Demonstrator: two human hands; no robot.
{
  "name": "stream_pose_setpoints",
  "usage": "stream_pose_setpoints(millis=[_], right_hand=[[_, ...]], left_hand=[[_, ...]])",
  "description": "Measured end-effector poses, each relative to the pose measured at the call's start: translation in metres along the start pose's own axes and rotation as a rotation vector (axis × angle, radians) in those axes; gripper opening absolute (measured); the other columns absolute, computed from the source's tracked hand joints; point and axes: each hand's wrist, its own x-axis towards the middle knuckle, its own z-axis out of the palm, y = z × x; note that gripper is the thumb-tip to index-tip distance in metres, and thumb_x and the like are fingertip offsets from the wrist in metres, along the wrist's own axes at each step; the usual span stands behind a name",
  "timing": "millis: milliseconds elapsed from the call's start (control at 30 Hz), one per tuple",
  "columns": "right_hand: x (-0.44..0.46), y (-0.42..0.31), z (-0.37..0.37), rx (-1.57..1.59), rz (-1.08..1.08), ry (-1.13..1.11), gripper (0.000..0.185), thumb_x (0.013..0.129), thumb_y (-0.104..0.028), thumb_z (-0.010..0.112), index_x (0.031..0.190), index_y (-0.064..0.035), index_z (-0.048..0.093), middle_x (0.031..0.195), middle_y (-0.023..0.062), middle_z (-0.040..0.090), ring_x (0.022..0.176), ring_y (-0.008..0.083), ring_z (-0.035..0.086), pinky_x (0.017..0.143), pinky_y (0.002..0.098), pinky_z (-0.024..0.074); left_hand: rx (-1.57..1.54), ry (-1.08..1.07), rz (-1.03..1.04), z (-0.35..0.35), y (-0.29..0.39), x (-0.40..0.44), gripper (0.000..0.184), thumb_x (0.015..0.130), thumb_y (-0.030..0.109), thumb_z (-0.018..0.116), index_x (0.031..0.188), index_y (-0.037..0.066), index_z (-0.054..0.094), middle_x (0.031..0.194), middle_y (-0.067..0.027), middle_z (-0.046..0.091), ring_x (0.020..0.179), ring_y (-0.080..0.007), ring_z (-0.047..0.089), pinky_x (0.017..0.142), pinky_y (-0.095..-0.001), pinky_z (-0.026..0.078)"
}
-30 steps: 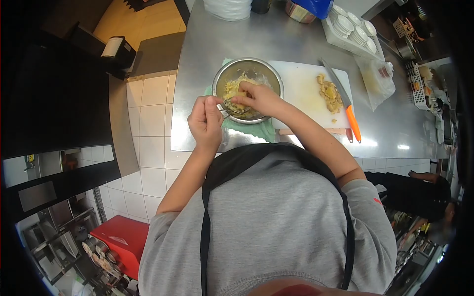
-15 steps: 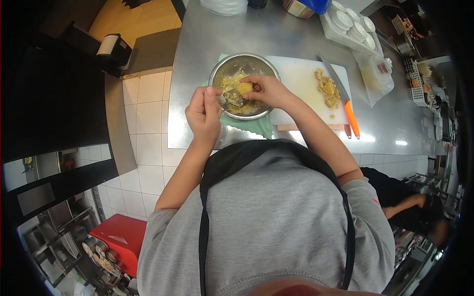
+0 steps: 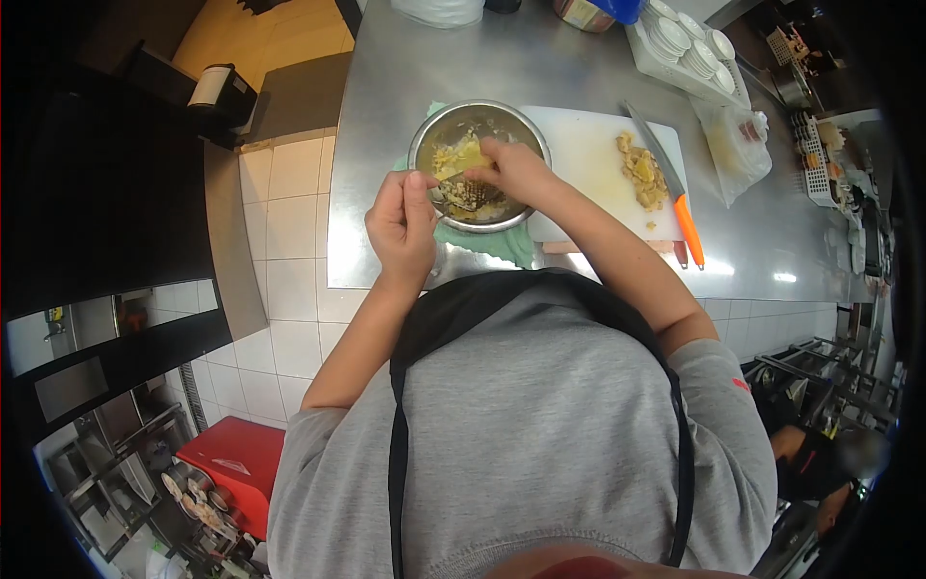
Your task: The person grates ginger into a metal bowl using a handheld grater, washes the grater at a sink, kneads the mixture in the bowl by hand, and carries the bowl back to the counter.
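A steel mixing bowl (image 3: 419,143) stands on a green cloth (image 3: 482,249), with shredded yellow pieces (image 3: 451,154) inside. My left hand (image 3: 400,217) is closed at the bowl's left rim around the handle of what looks like a metal grater (image 3: 473,196). The grater's textured face reaches down into the bowl. Above it, my right hand (image 3: 516,172) has its fingers closed around a peeled yellow chunk that looks like ginger, mostly hidden by the fingers.
Right of the bowl lies a white cutting board (image 3: 584,159) with a heap of yellow-brown scraps (image 3: 641,174). An orange-handled knife (image 3: 689,232) rests along its right edge. Farther back are a crate of white dishes (image 3: 675,58) and a plastic bag (image 3: 733,154). Another person (image 3: 815,468) is at lower right.
My right hand has turned over the bowl, and its fingers now cover most of the yellow chunk. My left hand stays nearly in place. The other person has moved lower at the right.
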Motion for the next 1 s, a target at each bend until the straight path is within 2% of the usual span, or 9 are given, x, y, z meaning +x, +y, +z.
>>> stream_pose_setpoints(millis=[200,300,600,700,767,800,867,900,1000], right_hand=[[-0.011,-0.028,-0.013,0.092,0.074,-0.154,0.041,0.077,-0.039,0.062,0.075,-0.0009,0.047,0.065,0.0195,0.054,0.064,0.0348,0.056,0.058,0.0413,0.0407],[0.000,-0.008,-0.002,-0.034,0.082,-0.075,0.040,0.078,-0.039,0.061,0.076,-0.0013,0.047,0.066,0.0201,0.055,0.065,0.0355,0.056,0.059,0.0422,0.0410],[0.001,-0.002,0.004,-0.077,0.091,-0.081,0.040,0.078,-0.040,0.061,0.080,-0.0016,0.049,0.066,0.0196,0.056,0.067,0.0360,0.056,0.061,0.0417,0.0421],[-0.008,-0.013,0.000,0.088,0.061,-0.119,0.042,0.077,-0.043,0.060,0.080,-0.0029,0.049,0.066,0.0197,0.056,0.067,0.0364,0.056,0.060,0.0419,0.0419],[-0.015,-0.018,0.000,0.049,0.011,-0.115,0.046,0.078,-0.048,0.057,0.082,-0.0032,0.050,0.069,0.0202,0.057,0.070,0.0362,0.057,0.063,0.0419,0.0429],[-0.011,-0.019,-0.005,0.006,0.133,-0.230,0.050,0.078,-0.047,0.056,0.095,0.0001,0.053,0.083,0.0232,0.059,0.080,0.0386,0.057,0.072,0.0440,0.0439],[-0.006,-0.001,0.006,-0.063,0.130,-0.147,0.053,0.076,-0.046,0.058,0.099,0.0016,0.054,0.091,0.0235,0.059,0.086,0.0370,0.057,0.077,0.0422,0.0437],[-0.003,-0.002,0.001,-0.078,0.158,-0.209,0.054,0.076,-0.044,0.059,0.102,0.0026,0.053,0.094,0.0236,0.059,0.090,0.0367,0.056,0.079,0.0420,0.0431],[-0.002,0.000,-0.002,-0.039,0.109,-0.202,0.049,0.077,-0.041,0.060,0.097,0.0028,0.052,0.086,0.0245,0.059,0.083,0.0386,0.057,0.074,0.0429,0.0438]], left_hand=[[0.073,0.008,0.024,-0.002,-0.002,-0.007,0.022,0.092,0.015,0.043,0.079,0.000,0.054,0.050,0.0052,0.039,0.044,-0.0008,0.034,0.040,-0.0177,0.025],[0.049,0.013,0.007,-0.001,-0.002,-0.008,0.022,0.092,0.015,0.044,0.079,0.000,0.054,0.050,0.0046,0.040,0.044,-0.0010,0.035,0.041,-0.0178,0.026],[0.086,-0.006,0.035,0.001,-0.001,-0.008,0.020,0.091,0.014,0.045,0.079,0.001,0.055,0.049,0.0036,0.041,0.044,-0.0017,0.036,0.041,-0.0184,0.027],[0.170,0.001,0.047,-0.002,0.001,-0.007,0.020,0.091,0.012,0.045,0.078,0.001,0.055,0.049,0.0039,0.041,0.044,-0.0016,0.036,0.040,-0.0188,0.026],[0.237,0.025,0.144,-0.001,-0.006,-0.008,0.023,0.093,0.014,0.039,0.079,0.000,0.051,0.047,0.0052,0.034,0.040,-0.0012,0.029,0.037,-0.0188,0.021],[0.221,0.003,0.096,0.000,-0.001,-0.008,0.024,0.093,0.014,0.039,0.079,0.000,0.051,0.048,0.0054,0.034,0.040,-0.0012,0.029,0.037,-0.0189,0.021],[0.203,0.004,0.089,0.002,-0.003,-0.007,0.024,0.093,0.015,0.038,0.079,0.000,0.051,0.048,0.0058,0.032,0.040,-0.0007,0.027,0.037,-0.0184,0.019],[0.181,0.015,0.040,0.000,0.001,-0.005,0.022,0.091,0.012,0.041,0.078,0.002,0.055,0.047,0.0049,0.038,0.042,-0.0016,0.034,0.040,-0.0188,0.025],[0.115,-0.005,0.018,0.000,0.002,-0.003,0.023,0.092,0.014,0.041,0.077,0.001,0.053,0.047,0.0053,0.037,0.041,-0.0011,0.033,0.039,-0.0187,0.023]])
